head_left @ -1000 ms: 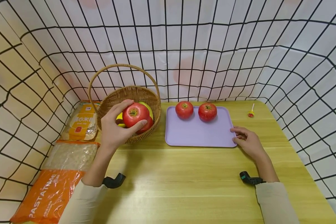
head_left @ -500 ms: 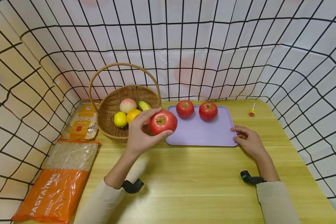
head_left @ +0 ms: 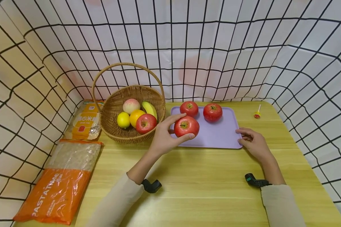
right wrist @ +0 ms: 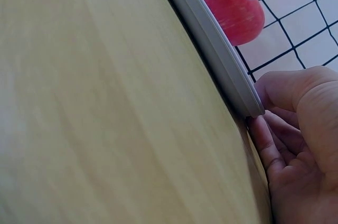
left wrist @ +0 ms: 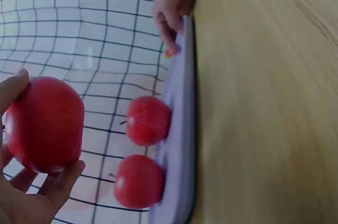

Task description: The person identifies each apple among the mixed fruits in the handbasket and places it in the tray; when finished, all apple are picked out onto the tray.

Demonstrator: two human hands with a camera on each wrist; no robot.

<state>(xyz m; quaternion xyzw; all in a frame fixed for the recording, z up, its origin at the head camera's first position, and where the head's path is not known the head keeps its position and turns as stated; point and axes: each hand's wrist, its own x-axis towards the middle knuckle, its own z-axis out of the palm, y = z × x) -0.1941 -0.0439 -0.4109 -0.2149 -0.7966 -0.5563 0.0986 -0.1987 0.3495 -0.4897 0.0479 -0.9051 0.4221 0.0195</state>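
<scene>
My left hand holds a red apple over the left part of a lilac tray. In the left wrist view the thumb and fingers curve round that apple, which is raised above the tray's level. Two more red apples, one at the back left and one further right, sit on the tray. At the tray's right edge my right hand pinches the rim. The right wrist view has its thumb over the rim and a finger under it.
Left of the tray a wicker basket with a tall handle holds a peach, a lemon, an orange, a banana and an apple. Two food bags lie far left; a lollipop lies back right.
My left hand has carried the apple rightward from above the basket to above the tray, uncovering the fruit in the basket. My right hand has stayed at the tray's edge.
</scene>
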